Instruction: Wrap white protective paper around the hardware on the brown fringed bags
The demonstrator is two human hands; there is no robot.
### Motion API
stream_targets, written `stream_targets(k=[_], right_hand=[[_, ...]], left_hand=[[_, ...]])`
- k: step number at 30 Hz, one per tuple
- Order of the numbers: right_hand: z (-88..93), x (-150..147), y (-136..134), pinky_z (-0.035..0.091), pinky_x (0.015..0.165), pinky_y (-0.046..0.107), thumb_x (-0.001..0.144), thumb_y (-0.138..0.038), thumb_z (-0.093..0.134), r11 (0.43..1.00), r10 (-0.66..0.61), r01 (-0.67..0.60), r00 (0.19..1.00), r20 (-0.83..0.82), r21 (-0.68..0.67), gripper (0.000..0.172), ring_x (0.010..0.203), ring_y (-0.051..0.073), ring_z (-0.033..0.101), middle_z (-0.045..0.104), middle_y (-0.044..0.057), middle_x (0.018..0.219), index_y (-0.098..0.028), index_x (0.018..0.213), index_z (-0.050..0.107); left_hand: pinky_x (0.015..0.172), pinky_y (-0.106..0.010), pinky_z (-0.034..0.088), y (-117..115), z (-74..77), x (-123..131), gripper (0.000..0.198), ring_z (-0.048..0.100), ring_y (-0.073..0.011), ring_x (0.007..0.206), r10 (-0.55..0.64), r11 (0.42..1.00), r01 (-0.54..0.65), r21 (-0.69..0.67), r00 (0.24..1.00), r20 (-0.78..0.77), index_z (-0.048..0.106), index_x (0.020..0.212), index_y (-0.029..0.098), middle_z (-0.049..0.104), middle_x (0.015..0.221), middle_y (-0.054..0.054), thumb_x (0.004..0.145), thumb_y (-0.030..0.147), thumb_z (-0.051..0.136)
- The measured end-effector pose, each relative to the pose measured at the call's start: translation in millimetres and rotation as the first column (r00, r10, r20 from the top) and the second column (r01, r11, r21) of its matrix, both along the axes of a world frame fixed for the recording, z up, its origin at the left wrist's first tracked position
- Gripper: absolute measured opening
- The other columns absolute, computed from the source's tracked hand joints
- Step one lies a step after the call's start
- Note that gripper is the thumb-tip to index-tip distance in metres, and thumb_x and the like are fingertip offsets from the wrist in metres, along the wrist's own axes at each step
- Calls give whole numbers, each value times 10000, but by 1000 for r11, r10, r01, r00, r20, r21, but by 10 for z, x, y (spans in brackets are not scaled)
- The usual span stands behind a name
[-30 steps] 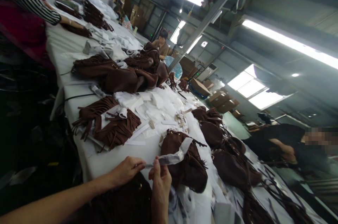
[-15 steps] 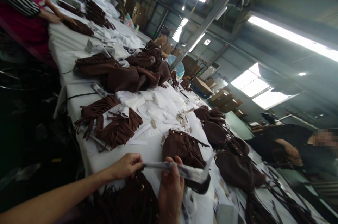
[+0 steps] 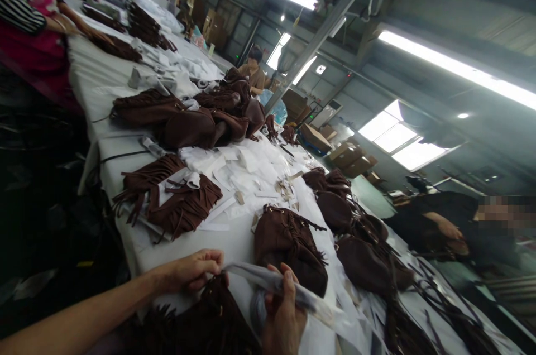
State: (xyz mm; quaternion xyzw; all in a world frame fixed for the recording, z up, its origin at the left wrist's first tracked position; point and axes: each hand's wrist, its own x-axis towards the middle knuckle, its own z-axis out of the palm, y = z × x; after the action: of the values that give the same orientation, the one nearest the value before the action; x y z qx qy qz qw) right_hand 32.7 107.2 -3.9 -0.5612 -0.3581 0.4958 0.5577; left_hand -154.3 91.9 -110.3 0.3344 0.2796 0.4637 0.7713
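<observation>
My left hand (image 3: pixel 193 270) pinches one end of a long grey-white wrapping strip (image 3: pixel 256 278) near the table's front edge. My right hand (image 3: pixel 283 317) is closed round the same strip further along, and the strip trails off to the right past it. Below both hands lies a dark brown fringed bag (image 3: pixel 209 321), partly cut off by the frame. Just beyond the strip, another brown fringed bag (image 3: pixel 288 246) sits on the white table cover (image 3: pixel 159 257).
Brown fringed bags (image 3: pixel 167 198) and white paper pieces (image 3: pixel 247 171) cover the long table. More bags (image 3: pixel 360 254) lie right. A person in a striped sleeve (image 3: pixel 20 6) works at the far left, another in black (image 3: pixel 444 226) at the right, one farther back (image 3: pixel 253 70).
The strip has been pulled down and to the right, off the bag it lay across. My right hand slid lower along it; my left hand kept its pinch.
</observation>
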Motion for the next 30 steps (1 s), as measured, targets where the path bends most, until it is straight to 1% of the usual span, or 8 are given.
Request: stream_targets(k=[6, 9, 11, 12, 15, 18, 24, 30], right_hand=[[214, 82, -78, 382, 424, 145, 697, -461, 735, 996, -91, 91, 996, -26, 23, 431, 469, 47, 447, 738, 62, 859, -178, 1001, 620], [240, 119, -104, 387, 420, 161, 673, -466, 748, 993, -115, 116, 993, -28, 28, 453, 477, 65, 478, 735, 74, 837, -173, 995, 623], [233, 155, -117, 381, 411, 174, 686, -476, 734, 992, -117, 117, 993, -12, 42, 436, 475, 76, 491, 731, 78, 835, -177, 983, 624], [227, 174, -122, 372, 402, 182, 700, -486, 718, 992, -114, 115, 993, -9, 50, 426, 462, 77, 485, 729, 78, 835, -182, 982, 622], [219, 227, -138, 359, 386, 209, 735, -519, 672, 992, -109, 110, 994, -19, 55, 440, 423, 82, 469, 723, 82, 827, -189, 1019, 611], [231, 258, -162, 366, 398, 199, 699, -499, 713, 993, -110, 111, 993, -44, 40, 501, 433, 80, 480, 727, 78, 831, -190, 1075, 594], [224, 282, -253, 376, 452, 168, 672, -428, 770, 994, -86, 91, 993, -76, 64, 587, 496, 66, 513, 733, 73, 842, -164, 1146, 548], [118, 361, -303, 364, 424, 206, 755, -578, 654, 986, -76, 77, 997, -10, 147, 538, 463, 83, 514, 708, 51, 822, -178, 1103, 563]], left_hand=[[301, -170, 181, -98, 50, 177, 103, 236, -9, 269, -37, 999, 47, -28, 958, 285, 409, 708, 202, 686, 735, -24, 718, 242, 504], [311, -168, 193, -124, 171, 187, 192, 246, -16, 273, -85, 994, 102, -38, 946, 313, 510, 927, 209, 691, 761, -18, 774, 325, 504], [322, -167, 190, -131, 254, 171, 355, 237, -11, 285, -114, 987, 140, -81, 959, 261, 537, 1073, 209, 682, 758, -13, 840, 469, 477], [324, -170, 182, -133, 287, 167, 402, 228, -5, 290, -121, 984, 145, -99, 969, 214, 571, 1052, 187, 671, 734, -10, 846, 521, 481], [324, -180, 132, -146, 334, 187, 358, 219, 13, 301, -94, 988, 103, -117, 992, 80, 627, 787, 128, 644, 675, -6, 785, 486, 633], [333, -182, 105, -178, 313, 242, 336, 238, 14, 312, -55, 989, 57, -138, 998, 24, 621, 719, 123, 650, 673, -14, 728, 448, 709], [369, -172, 175, -276, 206, 357, 487, 385, -41, 378, 78, 985, -97, -142, 988, -131, 624, 750, 120, 597, 585, 4, 679, 597, 692], [390, -186, 179, -332, 152, 379, 597, 327, -64, 376, 187, 980, -197, 10, 912, -366, 585, 744, 145, 431, 459, 74, 684, 739, 564]])
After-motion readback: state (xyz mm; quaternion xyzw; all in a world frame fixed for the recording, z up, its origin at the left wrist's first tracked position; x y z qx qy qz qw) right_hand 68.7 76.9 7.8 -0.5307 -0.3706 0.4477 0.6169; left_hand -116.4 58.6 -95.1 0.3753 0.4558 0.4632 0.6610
